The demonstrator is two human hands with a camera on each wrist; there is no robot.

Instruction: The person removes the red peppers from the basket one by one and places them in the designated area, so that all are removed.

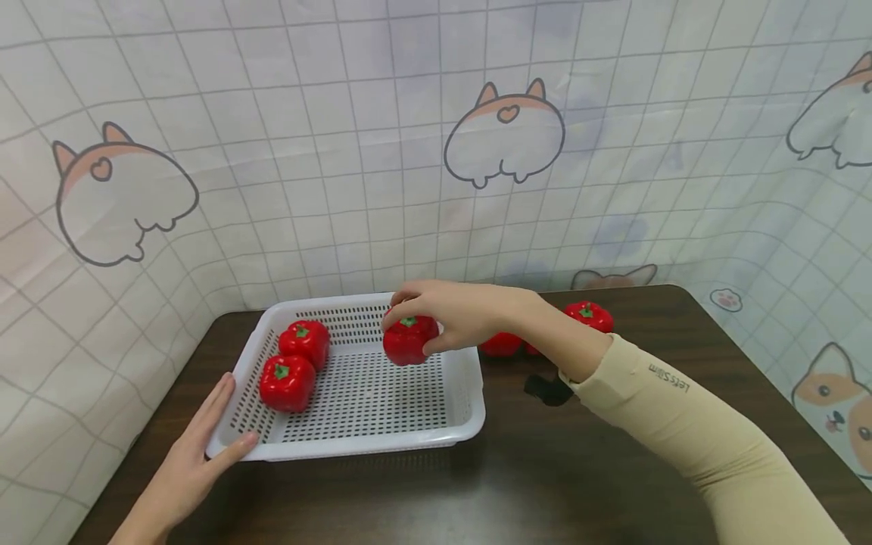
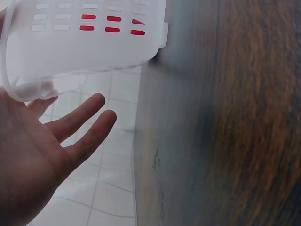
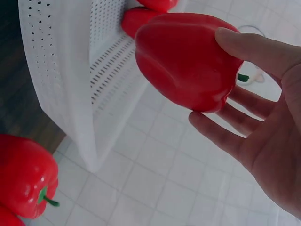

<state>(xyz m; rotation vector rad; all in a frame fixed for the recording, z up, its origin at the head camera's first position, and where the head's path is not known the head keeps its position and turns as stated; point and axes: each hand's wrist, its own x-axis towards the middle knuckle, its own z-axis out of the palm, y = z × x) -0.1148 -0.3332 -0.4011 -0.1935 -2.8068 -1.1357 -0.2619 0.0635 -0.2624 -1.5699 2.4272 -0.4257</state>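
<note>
My left hand [image 1: 194,446] rests against the left end of the white basket [image 1: 354,445], fingers straight and spread, gripping nothing; the bottom edge cuts off its forearm. Inside the basket, on the left, the nearer pepper [image 1: 288,383] covers the lower part of the farther pepper [image 1: 304,343]. Over the basket's right part, my right hand [image 1: 450,310] grasps the held pepper [image 1: 409,344] between thumb and fingers, which hide its upper edge; from the head view I can't tell how high it is. Farther right, my forearm and beige sleeve [image 1: 681,409] partly hide the other peppers [image 1: 500,345] on the dark worktop [image 1: 559,477], so I can't count them surely. A black object [image 1: 547,390] beside my wrist is too covered to identify.

From my left wrist, red shows through the basket's side slots, and the rim blocks some of my fingers. From my right wrist, I see what the head view doesn't: the held pepper's smooth flank, its green stem pointing toward my palm, and my thumb pressed on its side. A pepper outside the basket is cropped there at the left edge.
</note>
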